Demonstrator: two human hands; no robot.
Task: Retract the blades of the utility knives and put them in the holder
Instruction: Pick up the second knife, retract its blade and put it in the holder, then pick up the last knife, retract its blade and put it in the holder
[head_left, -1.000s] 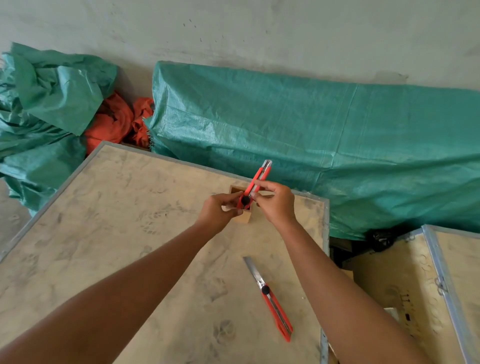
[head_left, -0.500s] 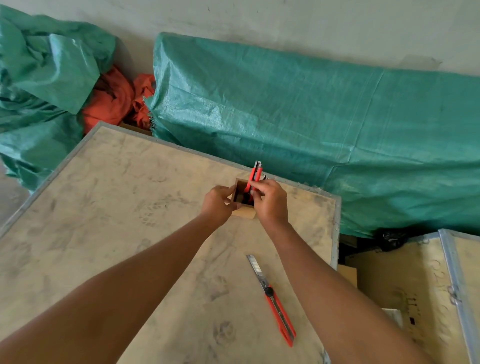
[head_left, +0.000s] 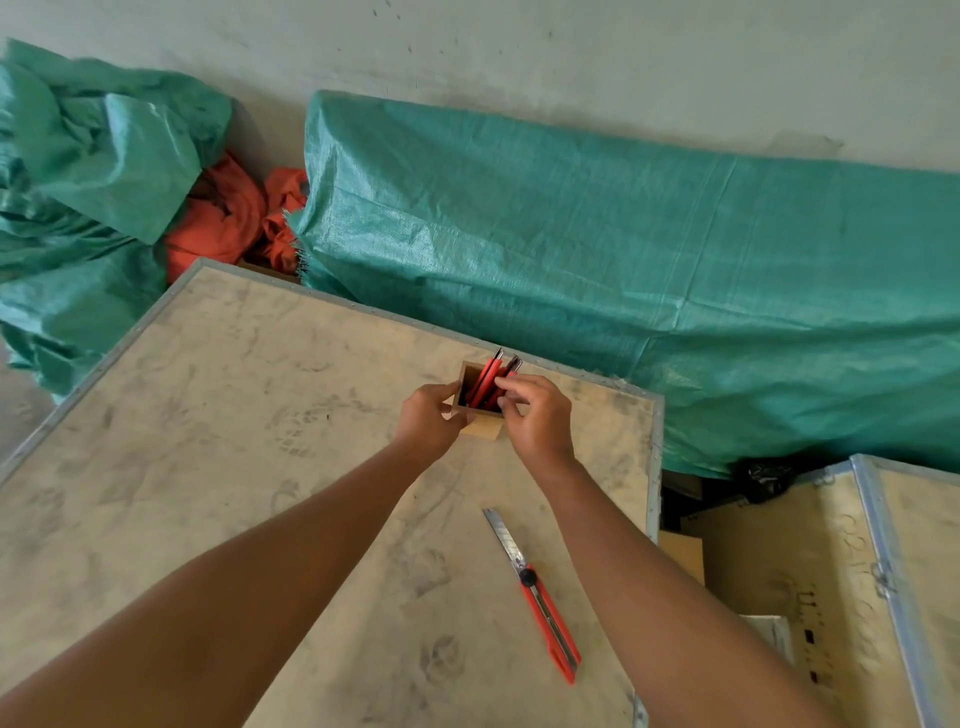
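The knife that stood high a moment ago now sits in the holder (head_left: 480, 397), centre frame; right hand (head_left: 537, 415) still pinches it, left hand (head_left: 428, 418) steadies the holder. One bladed knife (head_left: 540, 597) waits on the bench (head_left: 208, 441).

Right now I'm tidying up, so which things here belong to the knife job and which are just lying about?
Job: holder; knives in it; knife on the board, blade out; left hand; right hand.
Lying about: green tarps; orange cloth; crate at right.
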